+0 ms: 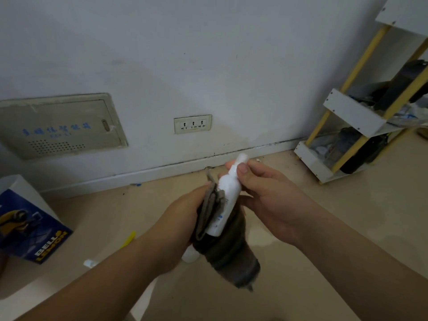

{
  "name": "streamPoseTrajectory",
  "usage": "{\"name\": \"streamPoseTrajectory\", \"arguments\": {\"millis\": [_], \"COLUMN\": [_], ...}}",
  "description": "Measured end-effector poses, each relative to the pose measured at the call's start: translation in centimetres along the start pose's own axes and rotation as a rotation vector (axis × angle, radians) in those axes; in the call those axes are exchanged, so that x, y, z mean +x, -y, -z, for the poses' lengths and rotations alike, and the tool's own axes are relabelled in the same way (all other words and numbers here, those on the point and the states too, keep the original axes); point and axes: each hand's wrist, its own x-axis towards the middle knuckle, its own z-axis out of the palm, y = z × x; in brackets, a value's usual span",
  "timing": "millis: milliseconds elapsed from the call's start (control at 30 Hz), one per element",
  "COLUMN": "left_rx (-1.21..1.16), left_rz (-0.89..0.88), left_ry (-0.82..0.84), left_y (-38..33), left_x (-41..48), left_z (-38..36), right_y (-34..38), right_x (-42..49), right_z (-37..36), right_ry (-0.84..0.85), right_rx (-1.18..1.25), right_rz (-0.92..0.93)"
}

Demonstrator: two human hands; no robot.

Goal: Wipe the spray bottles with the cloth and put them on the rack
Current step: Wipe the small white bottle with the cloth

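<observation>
Fingers (243, 172) of the right hand (275, 202) pinched the white spray bottle (228, 193) near its nozzle; the left hand (178, 221) gripped the dark cloth (231, 249) against its body, the rack (352, 117) well apart.

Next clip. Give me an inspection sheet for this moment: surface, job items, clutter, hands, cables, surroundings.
Surface: beige floor, debris specks near the skirting.
Job's things: white spray bottle held above the floor, dark cloth against its side; rack at right, shelves holding dark items.
Clutter: blue printed box at left; yellow object and white scrap on the floor.
Hands: left hand grips the cloth; right hand pinches the bottle's top.
Cables: nothing seen.
Surroundings: white wall, wall socket, vented wall panel.
</observation>
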Motion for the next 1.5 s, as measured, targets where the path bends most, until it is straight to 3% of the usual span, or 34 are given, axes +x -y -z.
{"name": "streamPoseTrajectory", "arguments": {"millis": [167, 300, 433, 567, 700, 800, 967, 1167, 1300, 1500], "left_rx": [-0.091, 0.029, 0.28, 0.451, 0.666, 0.606, 0.453, 0.566, 0.569, 0.605], "left_rz": [-0.052, -0.105, -0.233, -0.203, -0.241, -0.165, -0.036, -0.011, 0.137, 0.19], "left_ry": [0.243, 0.252, 0.176, 0.218, 0.049, -0.074, -0.138, -0.2, -0.236, -0.202], "left_y": [-1.5, -1.2, 0.4, 1.9, 1.9, 1.9, 2.1, 3.3, 4.5, 7.5], "left_x": [-0.8, -0.4, -0.5, -0.9, -1.0, -0.5, 0.4, 1.3, 4.2, 9.5], "left_z": [0.2, -0.6, -2.0, -3.8, -5.4, -6.0, -5.9, -5.1, -3.5, -3.4], "right_y": [0.1, -0.3, -0.5, -0.1, 0.8, 1.3, 1.4, -0.6, -3.7, -11.7], "right_x": [-0.1, -0.3, -0.1, 0.1, -0.6, -1.5, -2.5, -0.1, 4.0, 11.0], "right_z": [0.3, 0.5, 1.5, 3.0, 4.4, 5.2, 6.7, 8.3, 10.7, 14.1], "right_ry": [0.11, 0.093, -0.06, -0.278, -0.452, -0.479, -0.447, -0.647, -0.658, -0.691], "right_rx": [-0.079, -0.103, -0.104, -0.108, -0.005, 0.013, 0.003, -0.22, -0.3, -0.47], "right_rz": [0.066, 0.093, 0.087, 0.056, 0.058, 0.053, 0.062, 0.132, 0.04, -0.115]}}
